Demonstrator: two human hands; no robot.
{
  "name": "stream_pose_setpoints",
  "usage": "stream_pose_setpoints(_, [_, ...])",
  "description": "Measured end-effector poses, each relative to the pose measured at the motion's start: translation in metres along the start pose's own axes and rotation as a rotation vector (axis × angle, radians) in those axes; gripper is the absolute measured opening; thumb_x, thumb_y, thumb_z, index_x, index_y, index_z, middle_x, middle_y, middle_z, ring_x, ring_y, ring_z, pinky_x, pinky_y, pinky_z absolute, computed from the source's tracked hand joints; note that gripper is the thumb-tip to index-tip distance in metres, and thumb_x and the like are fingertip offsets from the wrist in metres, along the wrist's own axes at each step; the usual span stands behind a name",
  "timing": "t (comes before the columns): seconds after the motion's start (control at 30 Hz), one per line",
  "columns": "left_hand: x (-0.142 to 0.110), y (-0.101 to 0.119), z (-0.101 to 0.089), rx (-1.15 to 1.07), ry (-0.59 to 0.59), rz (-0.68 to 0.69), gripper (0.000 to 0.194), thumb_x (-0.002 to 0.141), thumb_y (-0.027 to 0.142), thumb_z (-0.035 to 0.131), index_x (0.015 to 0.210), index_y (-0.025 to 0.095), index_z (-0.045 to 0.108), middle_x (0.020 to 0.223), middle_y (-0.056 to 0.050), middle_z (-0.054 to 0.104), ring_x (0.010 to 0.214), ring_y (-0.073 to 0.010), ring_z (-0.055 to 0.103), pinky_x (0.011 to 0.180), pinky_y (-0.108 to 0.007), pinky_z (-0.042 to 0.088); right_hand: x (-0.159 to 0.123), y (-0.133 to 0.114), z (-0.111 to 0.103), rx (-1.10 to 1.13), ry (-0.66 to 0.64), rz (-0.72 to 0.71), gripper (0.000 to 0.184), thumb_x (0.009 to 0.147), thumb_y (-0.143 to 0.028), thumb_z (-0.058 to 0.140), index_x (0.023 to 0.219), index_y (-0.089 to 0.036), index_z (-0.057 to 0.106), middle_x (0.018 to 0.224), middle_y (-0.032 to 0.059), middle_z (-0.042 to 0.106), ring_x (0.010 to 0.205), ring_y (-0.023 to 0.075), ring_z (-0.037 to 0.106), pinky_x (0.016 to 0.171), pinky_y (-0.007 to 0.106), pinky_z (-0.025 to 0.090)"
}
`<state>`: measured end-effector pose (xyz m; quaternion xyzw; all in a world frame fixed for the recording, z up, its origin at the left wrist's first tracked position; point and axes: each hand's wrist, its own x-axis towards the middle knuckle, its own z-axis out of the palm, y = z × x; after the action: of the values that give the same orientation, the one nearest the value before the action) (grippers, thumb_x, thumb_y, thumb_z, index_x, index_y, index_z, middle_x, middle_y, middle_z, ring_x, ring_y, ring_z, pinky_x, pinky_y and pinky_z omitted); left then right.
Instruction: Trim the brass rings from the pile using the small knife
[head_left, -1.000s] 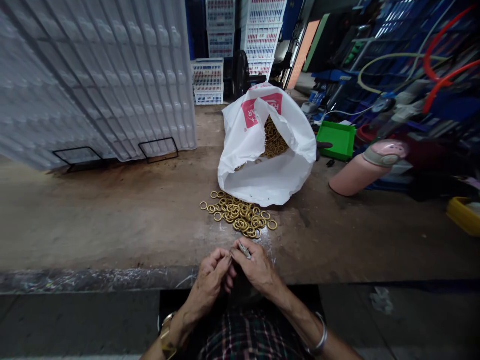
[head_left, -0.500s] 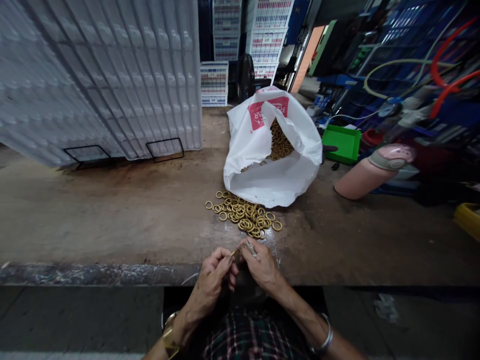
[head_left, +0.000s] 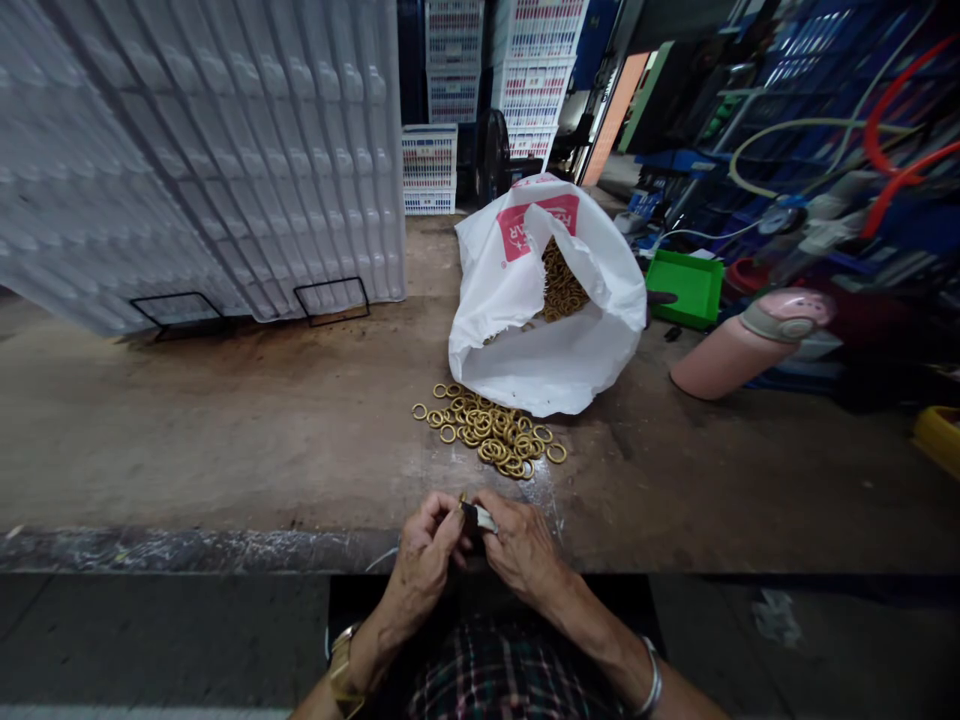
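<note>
My left hand (head_left: pixel 422 560) and my right hand (head_left: pixel 521 548) meet at the near edge of the workbench (head_left: pixel 225 440), fingers curled in. The left pinches a small brass ring (head_left: pixel 463 498) at its fingertips. The right grips a small metal tool (head_left: pixel 480 518) pressed against that ring. Just beyond the hands lies a loose pile of brass rings (head_left: pixel 491 432). Behind the pile an open white plastic bag (head_left: pixel 547 300) holds many more rings.
Stacked clear plastic trays (head_left: pixel 195 150) lean at the back left. A pink bottle (head_left: pixel 750 340) lies on its side at the right, beside a green tray (head_left: pixel 686 288) and a yellow bin (head_left: pixel 937 435). White crates (head_left: pixel 429 165) and hoses stand behind.
The right hand has turned so the tool now lies against the ring between both hands. The hands stay at the bench edge; the view shifted slightly.
</note>
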<state>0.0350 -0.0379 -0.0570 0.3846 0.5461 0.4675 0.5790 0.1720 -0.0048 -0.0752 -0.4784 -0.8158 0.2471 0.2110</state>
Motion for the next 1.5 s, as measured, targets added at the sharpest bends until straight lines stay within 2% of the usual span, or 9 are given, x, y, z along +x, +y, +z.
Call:
stream_pose_setpoints(0.3, [-0.009,-0.004,-0.004,0.05,-0.01,0.084,0.042,0.078,0.057,0.053,0.074,0.016,0.05,0.062,0.001,0.052,0.054,-0.0097,0.048,0.052,-0.021,0.041,0.004,-0.004,-0.006,-0.162,-0.186,0.082,0.024,0.07,-0.008,0.044,0.09,-0.017,0.055,0.07,0.0036,0.065,0.059,0.016,0.054,0.054,0.027,0.024])
stream_pose_setpoints(0.5, [-0.021,0.005,-0.002,-0.136,-0.149,0.074,0.035,0.082,0.049,0.055,0.075,0.014,0.055,0.066,-0.002,0.056,0.055,-0.0098,0.052,0.053,-0.022,0.044,0.024,-0.009,-0.005,-0.238,-0.237,0.132,0.021,0.075,-0.017,0.05,0.096,-0.017,0.056,0.075,0.005,0.067,0.065,0.0178,0.058,0.052,0.027,0.022])
stream_pose_setpoints(0.63, [-0.014,0.0,-0.006,-0.37,-0.011,-0.028,0.035,0.076,0.047,0.064,0.073,0.012,0.058,0.072,-0.004,0.06,0.056,-0.0103,0.053,0.048,-0.021,0.045,0.046,-0.017,0.002,-0.257,-0.159,0.148,0.026,0.077,-0.009,0.044,0.1,-0.017,0.054,0.09,0.0059,0.068,0.076,0.0171,0.062,0.058,0.027,0.03])
stream_pose_setpoints(0.77, [-0.012,-0.002,-0.018,-0.574,0.064,-0.093,0.024,0.072,0.034,0.069,0.076,0.015,0.054,0.072,-0.004,0.061,0.059,-0.0123,0.054,0.045,-0.02,0.044,0.066,-0.025,0.011,-0.353,-0.139,0.168,0.042,0.078,-0.007,0.045,0.12,-0.015,0.045,0.098,0.0096,0.067,0.084,0.0228,0.063,0.066,0.031,0.037])
stream_pose_setpoints(0.9, [-0.012,0.001,-0.027,-0.75,0.067,-0.163,0.026,0.07,0.028,0.069,0.09,0.017,0.057,0.069,-0.002,0.06,0.056,-0.0116,0.052,0.045,-0.021,0.043,0.08,-0.029,0.018,-0.444,-0.133,0.18,0.03,0.083,-0.01,0.043,0.112,-0.015,0.048,0.09,0.0117,0.067,0.08,0.0255,0.064,0.063,0.033,0.038])
stream_pose_setpoints(1.07, [-0.006,0.002,-0.035,-0.946,0.129,-0.269,0.024,0.063,0.028,0.076,0.067,0.012,0.058,0.069,-0.004,0.059,0.058,-0.0104,0.052,0.048,-0.02,0.044,0.073,-0.021,0.019,-0.448,-0.129,0.089,0.03,0.08,-0.006,0.041,0.106,-0.017,0.051,0.087,0.0092,0.066,0.077,0.0219,0.062,0.064,0.032,0.036])
stream_pose_setpoints(1.23, [0.0,0.006,-0.047,-0.954,0.22,-0.27,0.025,0.058,0.021,0.079,0.06,0.011,0.056,0.071,-0.005,0.06,0.059,-0.012,0.053,0.047,-0.021,0.047,0.048,-0.01,0.013,-0.305,-0.181,-0.026,0.036,0.07,-0.004,0.045,0.102,-0.02,0.053,0.096,0.0039,0.065,0.085,0.0191,0.06,0.069,0.029,0.036])
stream_pose_setpoints(1.37, [0.003,0.009,-0.052,-0.932,0.239,-0.244,0.029,0.055,0.022,0.081,0.06,0.013,0.054,0.062,0.0,0.055,0.054,-0.0092,0.048,0.043,-0.017,0.041,0.043,-0.013,0.013,-0.248,-0.062,0.093,0.032,0.074,-0.007,0.046,0.103,-0.019,0.052,0.099,0.0045,0.064,0.087,0.0177,0.06,0.069,0.027,0.037])
stream_pose_setpoints(1.5, [0.004,0.011,-0.048,-0.894,0.259,-0.252,0.037,0.05,0.027,0.084,0.064,0.015,0.052,0.056,0.004,0.05,0.048,-0.0063,0.042,0.041,-0.015,0.034,0.052,-0.021,0.017,-0.323,-0.069,0.174,0.024,0.079,-0.011,0.049,0.102,-0.019,0.052,0.1,0.0061,0.064,0.089,0.02,0.06,0.07,0.03,0.038])
